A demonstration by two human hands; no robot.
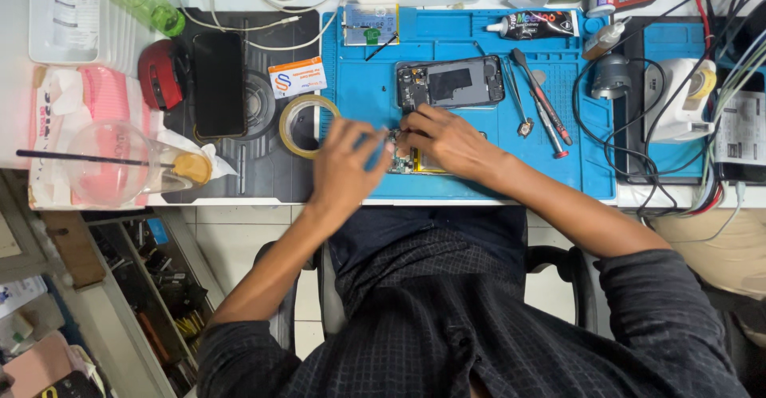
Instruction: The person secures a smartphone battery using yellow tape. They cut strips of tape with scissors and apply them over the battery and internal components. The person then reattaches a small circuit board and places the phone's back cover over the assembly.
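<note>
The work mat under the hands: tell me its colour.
Blue; the work mat shows best in the head view.

Mat: your flat rubber work mat [471, 166] is bright blue.
Phone: the opened rectangular phone body [451, 83] shows dark grey and black.
Tape: the tape roll [307, 125] is pale yellow.
Mouse: the rounded mouse [159, 75] is red.
Shirt: your sleeves [662, 310] are dark grey, finely checked.
</note>
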